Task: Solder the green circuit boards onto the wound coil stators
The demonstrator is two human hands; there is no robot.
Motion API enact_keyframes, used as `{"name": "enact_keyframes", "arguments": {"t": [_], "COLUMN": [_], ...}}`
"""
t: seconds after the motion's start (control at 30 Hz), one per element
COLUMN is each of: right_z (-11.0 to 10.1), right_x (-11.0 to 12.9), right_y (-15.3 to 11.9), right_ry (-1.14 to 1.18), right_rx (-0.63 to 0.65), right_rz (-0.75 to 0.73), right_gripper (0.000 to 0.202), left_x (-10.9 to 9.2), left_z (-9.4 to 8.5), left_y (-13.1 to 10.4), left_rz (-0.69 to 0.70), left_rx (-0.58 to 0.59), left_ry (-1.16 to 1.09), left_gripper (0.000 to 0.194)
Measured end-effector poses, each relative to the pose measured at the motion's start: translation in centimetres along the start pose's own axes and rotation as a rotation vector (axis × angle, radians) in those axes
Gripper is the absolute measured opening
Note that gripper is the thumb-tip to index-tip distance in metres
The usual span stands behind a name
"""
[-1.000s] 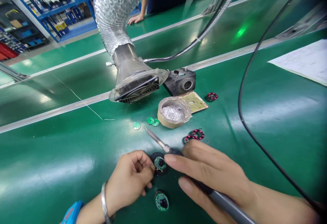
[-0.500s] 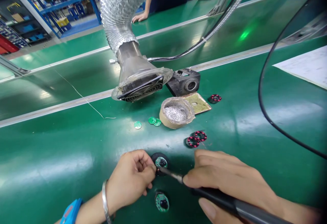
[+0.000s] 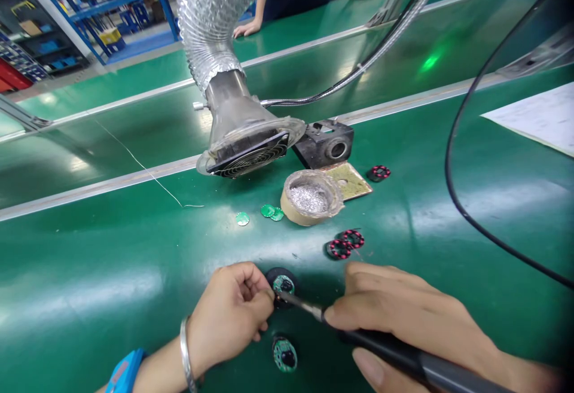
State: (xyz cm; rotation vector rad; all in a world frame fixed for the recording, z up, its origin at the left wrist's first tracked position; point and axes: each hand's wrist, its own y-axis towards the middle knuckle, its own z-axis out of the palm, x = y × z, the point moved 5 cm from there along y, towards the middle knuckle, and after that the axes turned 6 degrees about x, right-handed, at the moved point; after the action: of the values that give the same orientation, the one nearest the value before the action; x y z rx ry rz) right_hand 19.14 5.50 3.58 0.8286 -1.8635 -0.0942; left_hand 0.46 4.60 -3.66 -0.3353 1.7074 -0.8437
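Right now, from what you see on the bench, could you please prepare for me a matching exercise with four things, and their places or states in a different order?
Things:
1. Right hand
2. Left hand
3. Tan round container
4. White sheet

Places or states:
A. Holds silvery material inside
B. Grips the soldering iron
C. Lies at the right edge of the picture
D. Has its fingertips at the black round base

Right pairs: 1-B, 2-D, 3-A, 4-C.

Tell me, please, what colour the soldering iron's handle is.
The handle is black at the front, grey towards the rear; the head view shows it.
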Motion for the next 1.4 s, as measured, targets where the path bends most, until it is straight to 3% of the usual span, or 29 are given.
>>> {"name": "enact_keyframes", "arguments": {"t": [0.23,0.5,0.63,0.73,0.87,1.13,1.4], "right_z": [-0.3,-0.5,-0.4,-0.1,0.5,0.6,0.6], "right_x": [-0.1,0.4,-0.4,-1.5,-2.5,-2.1,-2.2], "right_y": [0.0,0.4,0.9,1.0,1.0,1.3,1.2], "right_ry": [0.013,0.009,0.043,0.054,0.019,0.029,-0.02], "right_rx": [0.021,-0.08,-0.03,-0.093,-0.113,-0.093,-0.136], "right_rz": [0.013,0.038,-0.076,-0.171,-0.168,-0.169,-0.181], "right_gripper": [0.027,0.029,0.027,0.027,0.025,0.026,0.025], "left_x": [-0.1,-0.3,-0.2,-0.4,-0.5,-0.5,-0.3], "left_z": [0.1,0.0,-0.1,-0.2,-0.2,0.0,-0.1], "left_y": [-0.1,-0.1,0.0,0.0,0.0,0.0,-0.1], "left_rz": [-0.02,-0.014,0.003,0.026,0.035,0.039,0.051], "left_rx": [-0.01,-0.012,-0.007,0.006,0.005,-0.035,-0.029], "left_ry": [-0.006,-0.018,-0.032,-0.029,-0.024,0.077,0.074], "left_gripper": [0.011,0.013,0.013,0.012,0.013,0.023,0.018]}}
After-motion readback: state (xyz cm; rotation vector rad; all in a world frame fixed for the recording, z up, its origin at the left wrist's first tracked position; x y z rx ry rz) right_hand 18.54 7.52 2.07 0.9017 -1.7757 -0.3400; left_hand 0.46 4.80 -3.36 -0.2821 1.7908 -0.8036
